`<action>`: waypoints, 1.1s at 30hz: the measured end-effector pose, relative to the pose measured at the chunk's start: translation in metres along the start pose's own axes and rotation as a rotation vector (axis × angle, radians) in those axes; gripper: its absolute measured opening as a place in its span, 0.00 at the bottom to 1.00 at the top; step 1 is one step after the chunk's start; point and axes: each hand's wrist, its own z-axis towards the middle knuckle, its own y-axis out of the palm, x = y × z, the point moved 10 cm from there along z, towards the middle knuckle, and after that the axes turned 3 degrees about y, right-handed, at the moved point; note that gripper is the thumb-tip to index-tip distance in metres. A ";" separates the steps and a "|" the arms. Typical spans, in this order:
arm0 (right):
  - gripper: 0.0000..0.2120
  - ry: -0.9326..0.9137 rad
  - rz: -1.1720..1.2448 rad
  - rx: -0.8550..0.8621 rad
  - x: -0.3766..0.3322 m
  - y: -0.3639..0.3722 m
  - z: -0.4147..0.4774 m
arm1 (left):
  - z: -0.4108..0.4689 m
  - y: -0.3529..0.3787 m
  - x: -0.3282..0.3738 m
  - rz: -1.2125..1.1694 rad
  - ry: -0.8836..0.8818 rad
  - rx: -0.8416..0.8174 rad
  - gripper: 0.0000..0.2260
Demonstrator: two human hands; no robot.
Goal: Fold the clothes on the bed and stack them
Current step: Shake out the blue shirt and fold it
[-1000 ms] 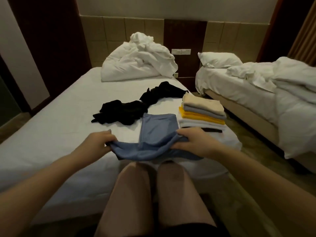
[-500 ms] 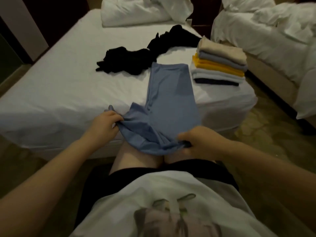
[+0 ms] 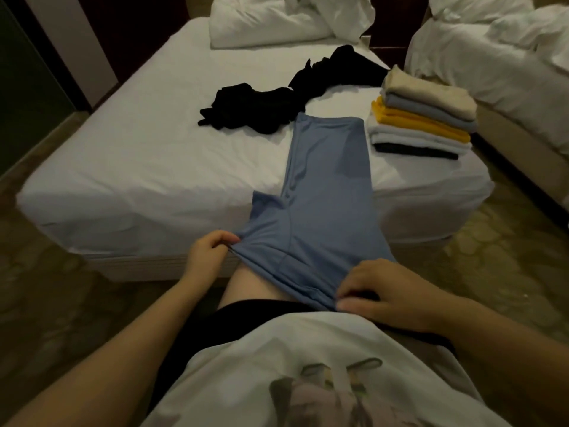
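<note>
Head view. I am looking down at a blue garment that is lying stretched between the bed and the person's lap. Its long axis is running from the near edge of the view away toward the head of the bed, leaning slightly to the right. Its far end is lying flat on the white sheet, pointing toward the heap of black clothes and sitting just beside the left of the stack of folded clothes. Its near end is hanging off the mattress edge and draping over the bare thighs. The left hand is pinching the near-left corner of the garment, fingers curled round the cloth. The right hand is gripping the near-right corner of the hem between thumb and fingertips, knuckles up. Between the two hands the hem is slanting down to the right. The stack, in beige, grey-blue, yellow, pale grey and black layers, is sitting at the bed's near-right corner. I am also seeing a second black garment lying just behind the heap, a crumpled white duvet at the head of the bed, and a second bed standing to the right.
</note>
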 end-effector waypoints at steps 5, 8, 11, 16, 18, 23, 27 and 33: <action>0.15 0.177 0.133 0.180 0.007 -0.028 0.060 | -0.012 0.013 -0.041 -0.599 -0.561 0.182 0.06; 0.19 0.276 0.213 0.125 0.006 -0.010 0.103 | -0.023 0.039 -0.042 -0.767 -0.747 0.097 0.09; 0.25 0.239 0.057 0.072 -0.023 0.029 0.122 | -0.010 0.035 -0.027 -0.837 -0.650 0.184 0.16; 0.33 0.228 -0.100 0.005 -0.043 0.070 0.115 | 0.009 0.010 0.024 -0.567 -0.233 0.264 0.22; 0.33 0.188 -0.027 -0.008 -0.047 0.067 0.118 | 0.008 0.003 0.050 -0.294 -0.016 0.249 0.17; 0.11 0.311 1.408 0.255 -0.013 0.023 0.104 | -0.019 0.068 0.124 0.359 0.608 -0.086 0.18; 0.11 0.704 1.737 0.450 0.060 0.014 0.064 | -0.055 0.128 0.118 0.743 0.906 -0.346 0.22; 0.17 0.827 1.178 0.334 0.072 -0.016 0.109 | -0.068 0.123 0.113 0.890 0.894 -0.267 0.27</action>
